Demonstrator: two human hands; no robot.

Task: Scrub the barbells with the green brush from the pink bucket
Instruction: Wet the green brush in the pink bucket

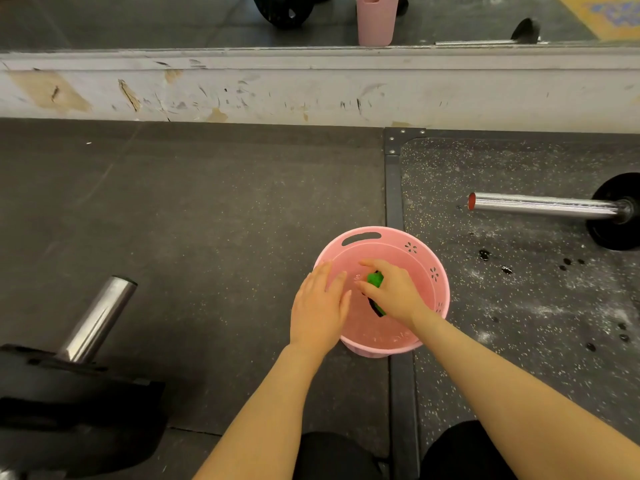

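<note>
Nearest the camera, both bare forearms reach forward from dark-clad knees (pixel 337 455) down to the pink bucket (pixel 420 249), which stands on the floor (pixel 207 209) right at the seam where the plain mat meets a speckled platform (pixel 519 306).

The right hand (pixel 393 292) is inside the bucket with its fingers curled around the green brush (pixel 375 280); only a patch of green and a dark strip show beneath the palm, so the brush's exact shape is hard to tell. The left hand (pixel 318 306) lies flat with straight fingers against the bucket's near-left rim and inner wall, apparently steadying it, and holds nothing.

This looks like the fetching step: the brush is gripped but not yet out of the bucket, and neither bar shows any scrubbing under way. Whether the bucket holds water cannot be told for sure, though its bottom has a wet sheen.

At the lower left, a bar end (pixel 98 317) juts up from black plates (pixel 69 393). Farther off on the right, a second bar (pixel 543 204) lies level on the platform with a black plate (pixel 620 211) on it, amid chalk dust and dark drops.

The next move calls for lifting the brush clear of the rim and carrying it to one of the bars, most likely the right one on the brush hand's side.

Beyond, a scuffed white ledge (pixel 311 88) runs below a mirror.
</note>
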